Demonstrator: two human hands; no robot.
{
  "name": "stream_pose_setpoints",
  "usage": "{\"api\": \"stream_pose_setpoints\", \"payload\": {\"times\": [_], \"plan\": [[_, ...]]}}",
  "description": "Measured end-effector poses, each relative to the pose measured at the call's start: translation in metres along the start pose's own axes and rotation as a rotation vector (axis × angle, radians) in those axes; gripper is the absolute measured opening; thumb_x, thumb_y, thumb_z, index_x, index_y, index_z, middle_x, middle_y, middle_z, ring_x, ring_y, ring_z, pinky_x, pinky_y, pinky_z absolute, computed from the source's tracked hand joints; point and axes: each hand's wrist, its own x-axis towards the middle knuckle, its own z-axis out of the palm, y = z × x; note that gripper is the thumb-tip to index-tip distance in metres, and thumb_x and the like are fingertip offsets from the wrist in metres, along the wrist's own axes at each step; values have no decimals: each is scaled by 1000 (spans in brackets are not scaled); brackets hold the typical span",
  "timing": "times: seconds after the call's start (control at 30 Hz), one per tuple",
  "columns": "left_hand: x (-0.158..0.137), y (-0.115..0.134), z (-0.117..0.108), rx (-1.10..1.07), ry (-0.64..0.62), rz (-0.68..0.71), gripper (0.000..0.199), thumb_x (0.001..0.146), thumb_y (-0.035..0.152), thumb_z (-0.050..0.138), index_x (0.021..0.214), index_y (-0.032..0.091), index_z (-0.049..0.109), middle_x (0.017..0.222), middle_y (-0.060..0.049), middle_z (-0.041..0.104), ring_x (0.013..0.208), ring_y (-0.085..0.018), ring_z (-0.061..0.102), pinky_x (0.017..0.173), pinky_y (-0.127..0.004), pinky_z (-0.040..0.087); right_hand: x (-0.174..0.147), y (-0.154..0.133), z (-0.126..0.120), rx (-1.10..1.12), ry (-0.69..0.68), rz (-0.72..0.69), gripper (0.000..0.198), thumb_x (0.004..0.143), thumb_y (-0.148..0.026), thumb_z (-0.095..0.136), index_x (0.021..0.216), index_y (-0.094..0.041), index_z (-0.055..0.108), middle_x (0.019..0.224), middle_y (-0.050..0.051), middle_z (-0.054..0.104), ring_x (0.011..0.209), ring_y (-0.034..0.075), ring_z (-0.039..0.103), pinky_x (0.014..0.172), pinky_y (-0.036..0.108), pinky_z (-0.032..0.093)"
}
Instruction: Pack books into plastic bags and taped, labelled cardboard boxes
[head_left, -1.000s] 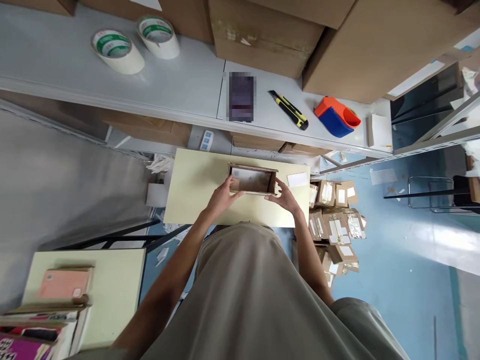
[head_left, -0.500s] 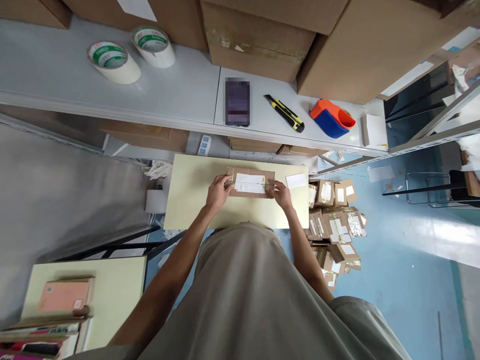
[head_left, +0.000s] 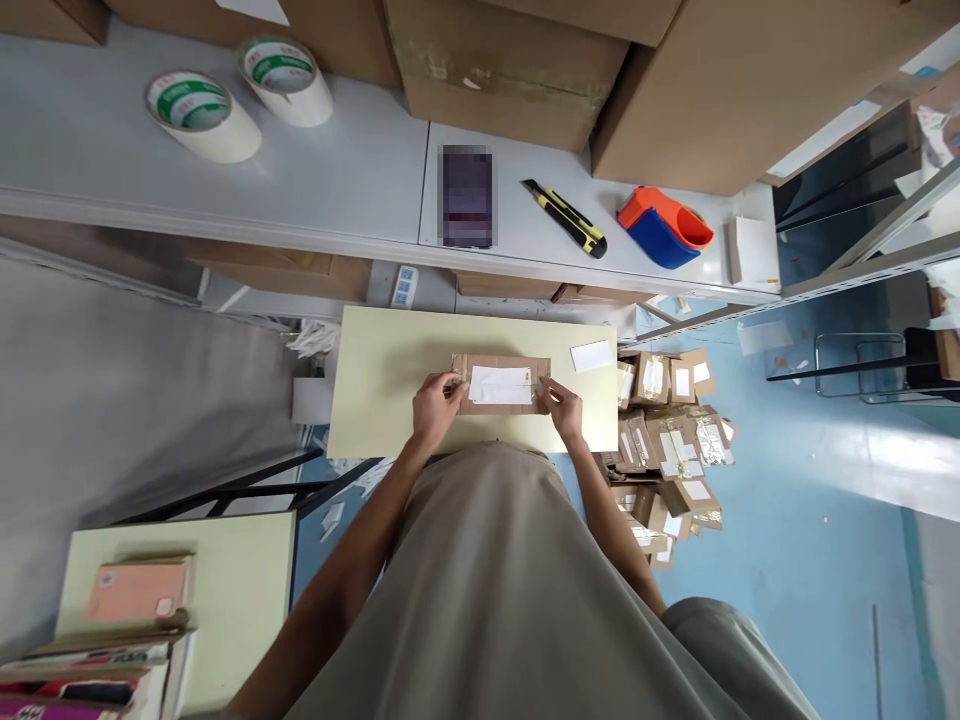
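Note:
A small flat cardboard box (head_left: pixel 501 408) with a white label (head_left: pixel 500 385) on its top is held over the pale yellow table (head_left: pixel 382 400). My left hand (head_left: pixel 436 408) grips its left end, thumb and fingers closed on the edge. At the opposite end my right hand (head_left: pixel 562 405) pinches the right edge. Clear tape shows at both ends of the box. A white slip of paper (head_left: pixel 592 356) lies on the table to the right of the box.
On the grey shelf (head_left: pixel 360 185) ahead are tape rolls (head_left: pixel 225 135), a phone-like pixelated item (head_left: pixel 466 197), a yellow-black utility knife (head_left: pixel 566 219) and an orange-blue tape dispenser (head_left: pixel 666 228). Large cartons (head_left: pixel 510 110) stand behind. Taped parcels (head_left: pixel 675 440) are piled at right.
Both hands have brought the cardboard box slightly nearer to my body. The camera view has shifted a little.

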Motion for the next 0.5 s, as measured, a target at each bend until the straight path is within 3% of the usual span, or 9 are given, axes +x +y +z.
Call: {"api": "stream_pose_setpoints", "payload": {"times": [0.17,0.3,0.4,0.5], "plan": [[5,7,4,70,31,-105,17,107,40,68,107,23,71,127,-13,83,102,-29,83,99,-41,61,1,3,-1,-42,-24,-33,47,100,-53,69,135,-24,82,149,12,81,128,31,82,106,47,72],[14,7,7,95,46,-191,21,103,39,70,116,25,62,122,-13,83,106,-32,82,102,-45,62,4,-7,-10,-73,-34,-127,43,100,-52,69,131,-25,83,154,12,77,128,31,80,106,49,72],[18,12,12,91,144,-112,32,97,30,70,127,23,60,130,-18,76,122,-37,76,110,-52,61,9,-22,-27,-81,32,-229,44,103,-56,68,129,-25,83,154,15,76,135,34,77,111,52,69],[25,34,15,79,277,87,48,94,22,68,141,19,57,140,-22,68,140,-40,66,122,-59,56,23,-48,-58,-106,135,-367,44,106,-59,67,130,-25,83,150,17,77,139,37,74,119,56,63]]}}
